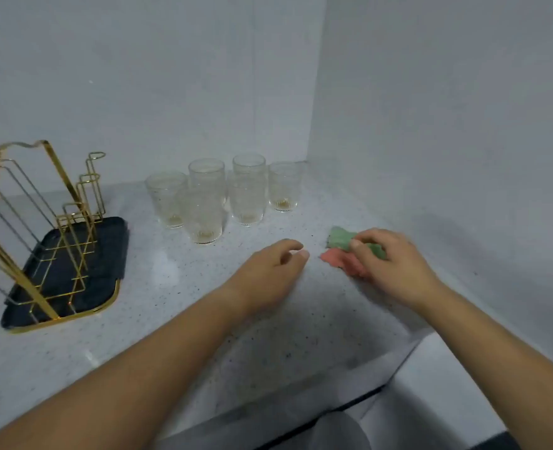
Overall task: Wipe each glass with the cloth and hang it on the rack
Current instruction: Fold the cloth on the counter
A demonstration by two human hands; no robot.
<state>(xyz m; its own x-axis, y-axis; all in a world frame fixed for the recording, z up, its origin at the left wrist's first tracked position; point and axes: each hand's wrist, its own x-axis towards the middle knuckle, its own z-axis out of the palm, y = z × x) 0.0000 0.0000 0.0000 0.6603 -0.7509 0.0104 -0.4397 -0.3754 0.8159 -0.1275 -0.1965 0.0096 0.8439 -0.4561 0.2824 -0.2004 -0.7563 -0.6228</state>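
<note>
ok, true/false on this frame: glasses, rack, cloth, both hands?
1. Six clear ribbed glasses stand upright on the speckled white counter. True.
2. One glass already hangs on the gold wire rack. False: the rack holds none.
3. The right hand has its grip on the green-and-pink cloth. True.
4. The left hand holds a glass. False: it holds nothing.
5. The rack stands right of the glasses. False: it is on their left, on a dark tray.
</note>
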